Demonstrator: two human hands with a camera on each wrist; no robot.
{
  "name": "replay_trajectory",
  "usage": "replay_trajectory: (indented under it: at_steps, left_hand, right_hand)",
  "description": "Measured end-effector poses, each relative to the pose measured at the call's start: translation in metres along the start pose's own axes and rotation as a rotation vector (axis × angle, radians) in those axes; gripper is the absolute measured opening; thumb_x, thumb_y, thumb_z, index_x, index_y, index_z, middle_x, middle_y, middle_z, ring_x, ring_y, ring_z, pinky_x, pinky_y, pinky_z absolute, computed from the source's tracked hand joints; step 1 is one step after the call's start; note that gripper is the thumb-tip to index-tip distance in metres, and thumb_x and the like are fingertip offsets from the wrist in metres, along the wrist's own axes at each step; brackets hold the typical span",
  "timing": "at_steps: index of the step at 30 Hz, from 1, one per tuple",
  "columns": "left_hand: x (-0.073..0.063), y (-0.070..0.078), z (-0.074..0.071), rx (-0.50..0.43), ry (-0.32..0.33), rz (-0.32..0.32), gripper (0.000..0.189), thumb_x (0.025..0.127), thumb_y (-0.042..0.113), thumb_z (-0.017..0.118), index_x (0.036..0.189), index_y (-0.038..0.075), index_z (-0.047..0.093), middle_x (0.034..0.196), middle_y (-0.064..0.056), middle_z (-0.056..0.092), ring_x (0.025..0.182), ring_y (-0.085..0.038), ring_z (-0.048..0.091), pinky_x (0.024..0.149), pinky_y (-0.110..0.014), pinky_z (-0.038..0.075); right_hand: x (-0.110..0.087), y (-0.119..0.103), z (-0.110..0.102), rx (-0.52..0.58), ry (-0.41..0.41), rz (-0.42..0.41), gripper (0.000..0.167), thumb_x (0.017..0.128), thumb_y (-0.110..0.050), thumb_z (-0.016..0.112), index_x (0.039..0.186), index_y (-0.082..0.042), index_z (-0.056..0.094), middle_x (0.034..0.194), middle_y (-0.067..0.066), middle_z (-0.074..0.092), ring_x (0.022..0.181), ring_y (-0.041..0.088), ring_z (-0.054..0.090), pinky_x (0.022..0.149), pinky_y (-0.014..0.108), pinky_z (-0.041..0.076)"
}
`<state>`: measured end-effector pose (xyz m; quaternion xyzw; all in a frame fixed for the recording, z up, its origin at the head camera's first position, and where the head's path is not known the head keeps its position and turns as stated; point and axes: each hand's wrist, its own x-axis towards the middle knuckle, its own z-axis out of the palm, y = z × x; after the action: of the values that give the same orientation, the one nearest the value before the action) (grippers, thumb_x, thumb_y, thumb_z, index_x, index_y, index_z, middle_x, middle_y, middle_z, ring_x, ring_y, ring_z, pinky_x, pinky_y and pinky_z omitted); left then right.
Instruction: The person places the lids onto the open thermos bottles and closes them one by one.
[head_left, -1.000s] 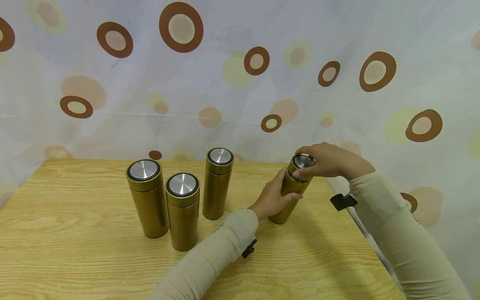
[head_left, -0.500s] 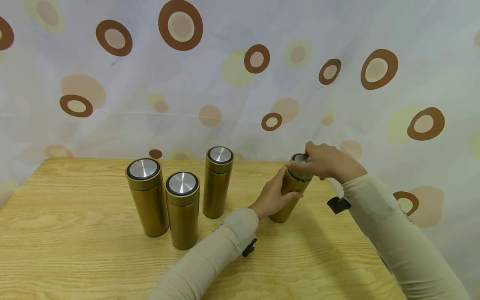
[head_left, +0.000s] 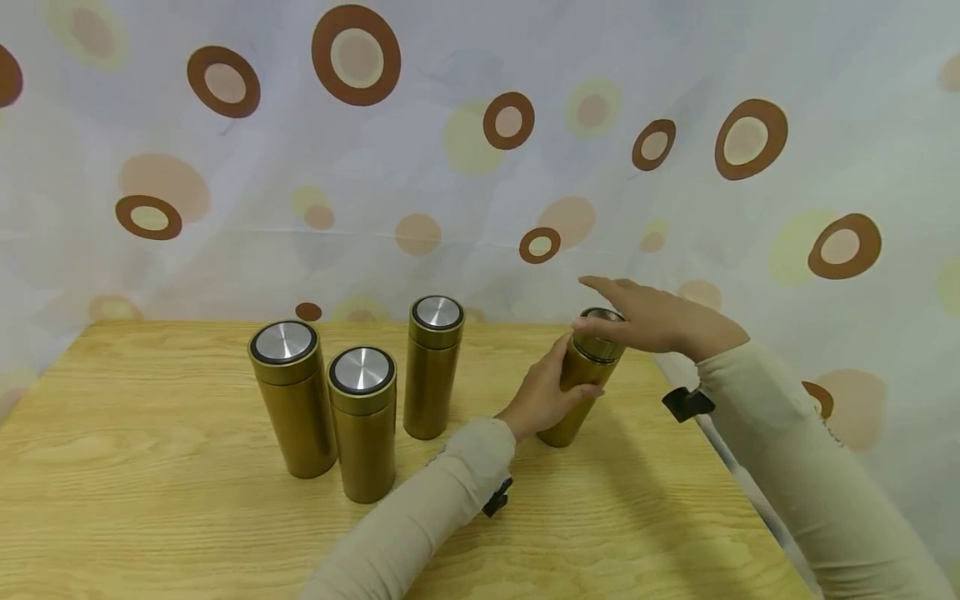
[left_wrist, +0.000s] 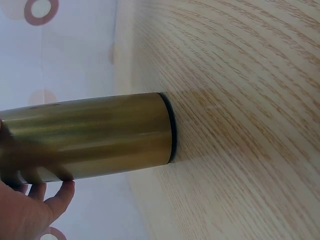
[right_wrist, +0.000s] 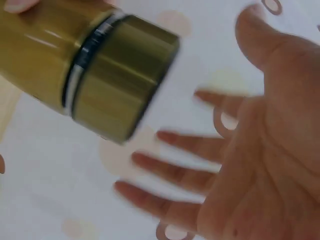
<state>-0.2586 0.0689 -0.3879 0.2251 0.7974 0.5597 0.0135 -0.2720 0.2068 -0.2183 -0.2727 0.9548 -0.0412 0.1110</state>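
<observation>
A gold thermos flask [head_left: 567,423] stands on the table at the right. My left hand [head_left: 540,398] grips its body with fingers and thumb around it. In the left wrist view, the base of the flask [left_wrist: 110,135] rests on the wood. Its gold lid [right_wrist: 125,80] sits on top, with a dark and silvery band showing between lid and body in the right wrist view. My right hand [head_left: 660,318] is beside the lid with its fingers spread. In the right wrist view, a space separates that hand [right_wrist: 250,155] from the lid.
Three similar gold flasks with silver-topped lids stand left of my hands: one at the left [head_left: 296,417], one in front [head_left: 365,450], one farther back [head_left: 432,375]. The wooden table [head_left: 150,500] ends at a patterned curtain [head_left: 450,183] behind and at the right.
My right hand, which had its fingers around the lid, has let go and spread its fingers. My left hand keeps its grip on the thermos flask. The other flasks stay put.
</observation>
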Motion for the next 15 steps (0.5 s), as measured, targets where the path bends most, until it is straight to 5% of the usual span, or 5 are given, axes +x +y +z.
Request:
replay_trajectory:
  at_steps: [5, 10, 15]
  left_hand:
    - [0.000, -0.002, -0.001, 0.008, 0.009, 0.006, 0.083, 0.090, 0.036, 0.065, 0.153, 0.017, 0.016, 0.147, -0.004, 0.041, 0.128, -0.019, 0.048, 0.105, -0.037, 0.041]
    - [0.000, -0.001, -0.002, 0.013, 0.015, -0.003, 0.083, 0.090, 0.038, 0.065, 0.154, 0.019, 0.015, 0.146, -0.003, 0.042, 0.127, -0.019, 0.049, 0.105, -0.038, 0.042]
    - [0.000, -0.001, 0.000, 0.008, 0.008, 0.014, 0.083, 0.090, 0.038, 0.065, 0.154, 0.019, 0.015, 0.145, -0.003, 0.043, 0.125, -0.019, 0.050, 0.103, -0.037, 0.043]
  right_hand:
    - [-0.009, 0.001, -0.017, -0.028, -0.030, -0.209, 0.065, 0.090, -0.025, 0.069, 0.147, -0.018, 0.039, 0.154, 0.023, 0.021, 0.135, 0.051, 0.026, 0.100, 0.068, 0.032]
    - [-0.009, 0.002, -0.018, -0.025, -0.122, -0.214, 0.070, 0.080, 0.007, 0.067, 0.142, -0.018, 0.046, 0.154, 0.022, 0.019, 0.134, 0.050, 0.030, 0.093, 0.059, 0.044]
    - [-0.006, 0.006, -0.012, 0.001, -0.135, -0.233, 0.069, 0.079, 0.017, 0.062, 0.140, -0.013, 0.048, 0.147, 0.020, 0.037, 0.132, 0.043, 0.038, 0.096, 0.058, 0.043]
